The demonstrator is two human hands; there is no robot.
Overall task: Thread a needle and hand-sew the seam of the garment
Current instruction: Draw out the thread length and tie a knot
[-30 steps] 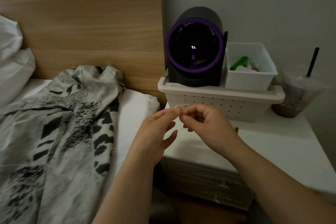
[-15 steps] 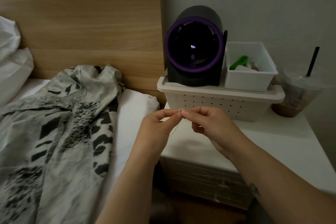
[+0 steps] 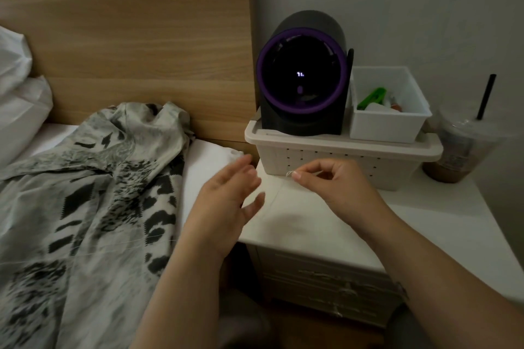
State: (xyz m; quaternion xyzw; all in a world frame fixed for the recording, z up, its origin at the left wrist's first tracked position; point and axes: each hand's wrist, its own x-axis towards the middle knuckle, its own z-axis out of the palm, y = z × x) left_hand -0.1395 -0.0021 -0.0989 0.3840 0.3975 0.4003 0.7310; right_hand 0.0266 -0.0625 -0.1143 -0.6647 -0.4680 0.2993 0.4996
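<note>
Left forearm: enters from the lower edge and rises over the gap between bed and nightstand.
Left hand (image 3: 226, 201): palm turned toward the right, fingers straight and spread, thumb apart. It holds nothing. Motion blur softens its outline.
Right forearm: enters from the lower right corner and crosses above the nightstand top.
Right hand (image 3: 337, 187): raised over the nightstand, near the left hand but apart from it. Thumb and forefinger pinch together and the other fingers curl loosely behind.
Fine white thread (image 3: 289, 174): a small end shows at the right hand's pinch, and a faint strand drops down and to the left from there. The needle may be in the same pinch, but it is too small to confirm.
Grey-and-black patterned fabric garment (image 3: 99, 207): lies crumpled on the white bed sheet (image 3: 209, 167), left of both hands and untouched by them.
White nightstand (image 3: 312, 224): stands directly beside the bed.
White perforated plastic basket (image 3: 340, 161): sits on the nightstand, just behind the right hand.
Black rounded device with purple ring (image 3: 303, 82): stands on the basket's lid, left side.
Small white open plastic box (image 3: 388, 119): beside the device, with small items inside.
Clear plastic cup with black straw (image 3: 459, 150): on the nightstand, right of the basket.
Wooden headboard (image 3: 127, 37): behind the bed.
</note>
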